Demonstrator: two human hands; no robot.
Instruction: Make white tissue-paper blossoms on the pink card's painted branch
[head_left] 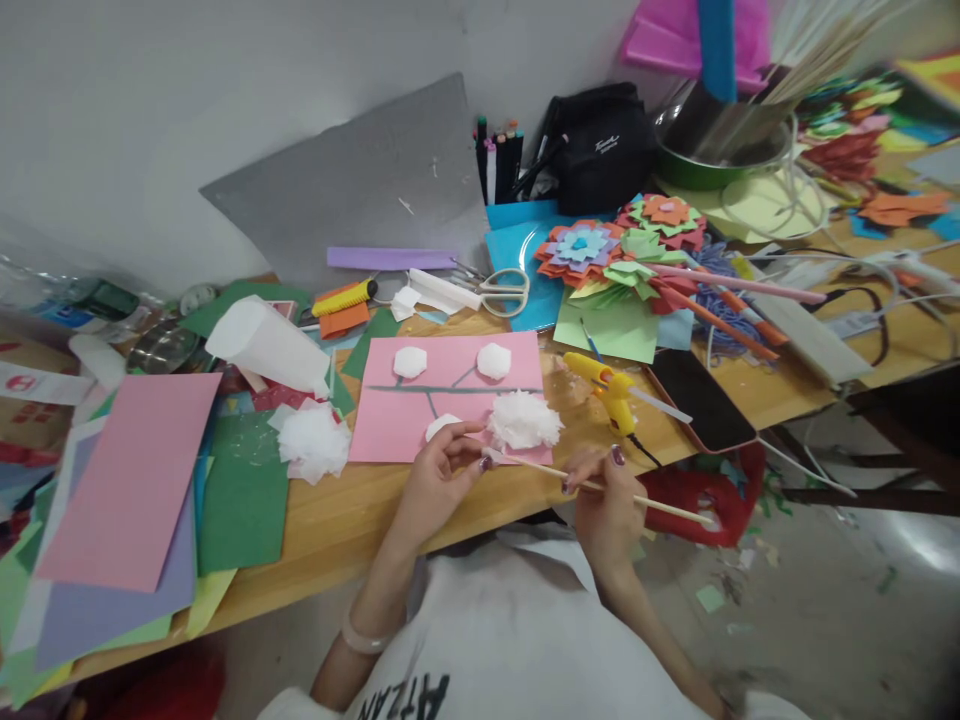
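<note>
My right hand (611, 505) grips a thin wooden stick (671, 510) that slants across the table's front edge. At the stick's far end, my left hand (442, 478) pinches a small bit of white tissue paper (491, 455) around the tip. Both hands are just in front of a pink card (382, 425) with drawn dark branch lines. White paper shapes (493, 361) sit on the card, one of them partly hidden behind my left fingers. A fluffy white tissue flower (523, 420) covers its lower right part. Left of the card lies a pile of white tissue pieces (311, 440).
Right of the card are a yellow glue gun (611, 390) and a phone (701, 400). Scissors (506, 293), a yellow cutter (345, 298) and paper flowers (581, 245) lie behind. Coloured paper sheets (135, 480) fill the left; a red container (739, 500) is below the right edge.
</note>
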